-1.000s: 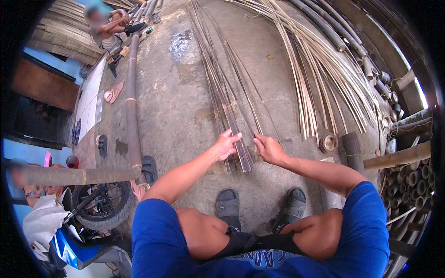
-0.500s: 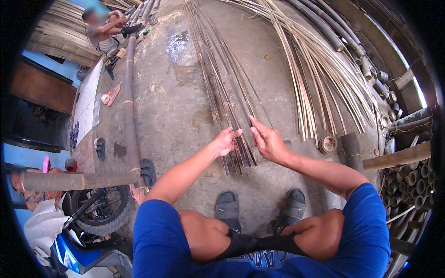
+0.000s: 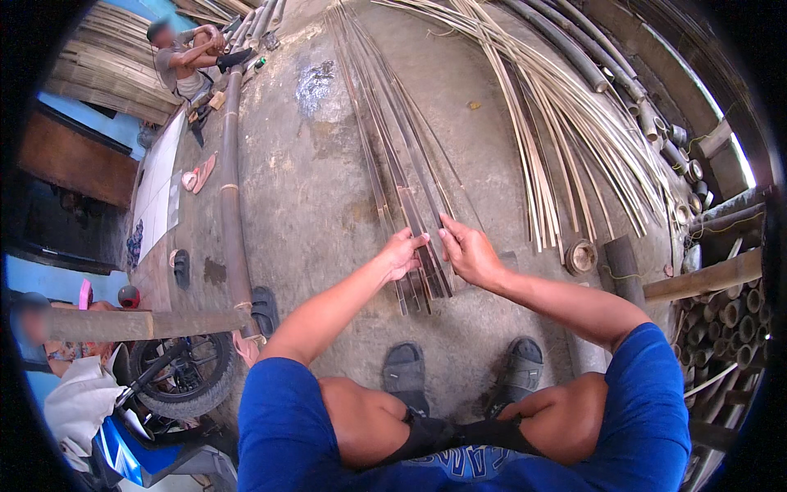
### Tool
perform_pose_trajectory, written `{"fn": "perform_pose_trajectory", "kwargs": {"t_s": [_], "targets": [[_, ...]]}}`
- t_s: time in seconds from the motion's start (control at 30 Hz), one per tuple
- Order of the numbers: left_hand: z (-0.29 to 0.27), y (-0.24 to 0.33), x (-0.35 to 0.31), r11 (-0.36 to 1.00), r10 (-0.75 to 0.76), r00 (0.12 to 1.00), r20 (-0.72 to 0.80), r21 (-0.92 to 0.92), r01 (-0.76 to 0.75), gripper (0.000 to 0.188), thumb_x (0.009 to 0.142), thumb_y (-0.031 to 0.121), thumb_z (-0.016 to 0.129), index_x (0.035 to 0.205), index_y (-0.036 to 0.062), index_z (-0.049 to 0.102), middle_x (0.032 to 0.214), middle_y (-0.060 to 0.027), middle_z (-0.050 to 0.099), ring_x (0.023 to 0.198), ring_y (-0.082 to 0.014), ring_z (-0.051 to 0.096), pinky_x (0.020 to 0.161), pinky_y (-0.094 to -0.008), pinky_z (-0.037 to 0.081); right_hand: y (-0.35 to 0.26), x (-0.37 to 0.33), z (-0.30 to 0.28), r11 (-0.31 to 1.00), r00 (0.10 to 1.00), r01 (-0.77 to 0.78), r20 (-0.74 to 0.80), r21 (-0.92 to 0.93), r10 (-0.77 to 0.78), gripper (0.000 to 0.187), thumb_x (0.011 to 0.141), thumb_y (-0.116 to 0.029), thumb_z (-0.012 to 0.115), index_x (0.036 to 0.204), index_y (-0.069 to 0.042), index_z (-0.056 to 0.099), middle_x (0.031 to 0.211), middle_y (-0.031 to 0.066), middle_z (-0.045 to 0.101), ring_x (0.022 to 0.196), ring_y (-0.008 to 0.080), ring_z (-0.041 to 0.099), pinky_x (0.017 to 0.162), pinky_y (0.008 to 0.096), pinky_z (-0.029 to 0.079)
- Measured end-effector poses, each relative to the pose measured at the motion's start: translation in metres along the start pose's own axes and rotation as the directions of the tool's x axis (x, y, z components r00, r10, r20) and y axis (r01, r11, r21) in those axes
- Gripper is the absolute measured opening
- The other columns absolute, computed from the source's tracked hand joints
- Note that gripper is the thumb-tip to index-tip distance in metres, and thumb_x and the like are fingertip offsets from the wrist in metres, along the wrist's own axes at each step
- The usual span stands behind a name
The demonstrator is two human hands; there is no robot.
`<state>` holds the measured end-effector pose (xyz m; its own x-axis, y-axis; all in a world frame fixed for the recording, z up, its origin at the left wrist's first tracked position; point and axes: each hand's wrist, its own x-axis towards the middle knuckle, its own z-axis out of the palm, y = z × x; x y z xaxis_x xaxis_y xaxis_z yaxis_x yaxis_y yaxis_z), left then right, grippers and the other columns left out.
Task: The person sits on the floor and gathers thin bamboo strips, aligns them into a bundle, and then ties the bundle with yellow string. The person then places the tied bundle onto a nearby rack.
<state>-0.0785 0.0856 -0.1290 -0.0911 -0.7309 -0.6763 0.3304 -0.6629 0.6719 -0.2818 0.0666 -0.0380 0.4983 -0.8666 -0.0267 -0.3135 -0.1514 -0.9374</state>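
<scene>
Long, dark bamboo strips run along the floor away from me, their near ends raised between my hands. My left hand is closed round several of them, with its thumb lying across the top. Close on the right, my right hand pinches a bamboo strip between thumb and fingers at the right side of the bunch. A few near ends stick out below my hands, over the concrete floor. The strips spread slightly apart, then draw together toward the far end.
Pale bamboo strips lie in a wide pile on the right. Past them are bamboo poles and a stack of cut poles. A long pole lies on the left, near a motorbike. A person sits at the far left.
My right hand has shifted slightly left, closer to my left hand. The near ends of the bamboo strips have moved a little; both hands keep their hold.
</scene>
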Motion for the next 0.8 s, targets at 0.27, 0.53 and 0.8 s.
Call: {"fn": "perform_pose_trajectory", "kwargs": {"t_s": [0.27, 0.53, 0.8], "targets": [[0.0, -0.004, 0.004, 1.0, -0.005, 1.0, 0.023, -0.017, 0.006, 0.019, 0.098, 0.018, 0.061, 0.114, 0.0107, 0.054, 0.105, -0.0072, 0.067, 0.09, -0.0203, 0.07, 0.078, -0.0401, 0.06, 0.039, -0.028, 0.013, 0.988, 0.981, -0.116, 0.143, -0.105, 0.131, 0.039, 0.099, -0.018, 0.053, 0.133, 0.0, 0.055, 0.092, 0.0306, 0.064, 0.086, 0.0439, 0.068, 0.072, 0.0477, 0.052], [0.006, -0.002, -0.006, 0.996, 0.008, 0.994, 0.106, -0.089, 0.002, 0.019, 0.1, 0.016, 0.058, 0.117, 0.0096, 0.053, 0.105, -0.0072, 0.067, 0.091, -0.02, 0.07, 0.079, -0.038, 0.062, 0.026, -0.019, 0.0, 1.0, 0.998, 0.0, 0.069, -0.012, 0.001, 0.045, 0.101, -0.022, 0.054, 0.138, 0.001, 0.05, 0.081, 0.0236, 0.068, 0.066, 0.0276, 0.069, 0.065, 0.0411, 0.053], [0.007, -0.001, -0.007, 0.999, -0.006, 1.0, 0.008, -0.04, 0.006, 0.019, 0.096, 0.018, 0.065, 0.107, 0.0092, 0.052, 0.095, -0.0065, 0.065, 0.083, -0.0201, 0.068, 0.073, -0.036, 0.058, 0.064, -0.017, -0.005, 0.804, 0.797, -0.533, 0.476, 0.264, 0.372, 0.021, 0.101, -0.021, 0.056, 0.116, -0.005, 0.056, 0.085, 0.0034, 0.066, 0.066, 0.0114, 0.06, 0.059, 0.0263, 0.05]]}}
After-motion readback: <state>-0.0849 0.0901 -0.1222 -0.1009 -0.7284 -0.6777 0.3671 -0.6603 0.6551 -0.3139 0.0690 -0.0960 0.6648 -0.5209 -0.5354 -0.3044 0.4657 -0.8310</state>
